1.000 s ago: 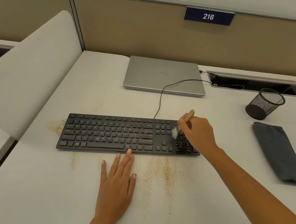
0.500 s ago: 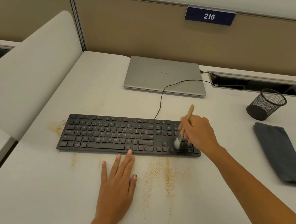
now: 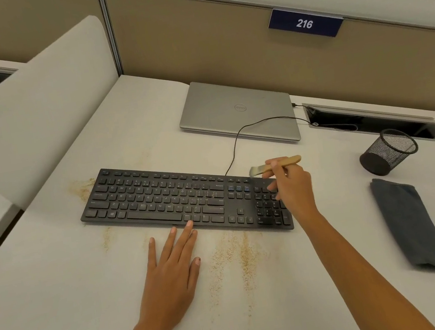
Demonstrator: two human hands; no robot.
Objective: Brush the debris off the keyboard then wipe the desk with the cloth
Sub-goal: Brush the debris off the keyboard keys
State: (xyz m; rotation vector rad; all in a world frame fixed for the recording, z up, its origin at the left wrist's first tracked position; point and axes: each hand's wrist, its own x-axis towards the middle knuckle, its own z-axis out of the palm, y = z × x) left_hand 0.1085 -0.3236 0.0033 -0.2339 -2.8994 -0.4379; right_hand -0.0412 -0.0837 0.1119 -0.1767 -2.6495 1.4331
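A black keyboard (image 3: 170, 200) lies across the white desk (image 3: 59, 289). My right hand (image 3: 292, 187) hovers over the number pad and pinches a small wooden-handled brush (image 3: 276, 166), held level above the keyboard's far right edge with bristles pointing left. My left hand (image 3: 170, 272) rests flat on the desk in front of the keyboard, its fingertips touching the keyboard's front edge. Sandy debris (image 3: 239, 255) is scattered on the desk below the keyboard, and more debris (image 3: 81, 186) lies by its left end. A folded dark grey cloth (image 3: 410, 222) lies at the right.
A shut silver laptop (image 3: 236, 110) sits behind the keyboard, with the keyboard's cable (image 3: 236, 144) curving past it. A black mesh pen cup (image 3: 388, 150) lies tipped above the cloth. A cable hatch (image 3: 374, 120) opens at the back right. A white divider (image 3: 31, 114) bounds the left.
My right hand lifted the brush off the number pad and swung it up toward the keyboard's far edge, turning it level. My left hand stayed in place.
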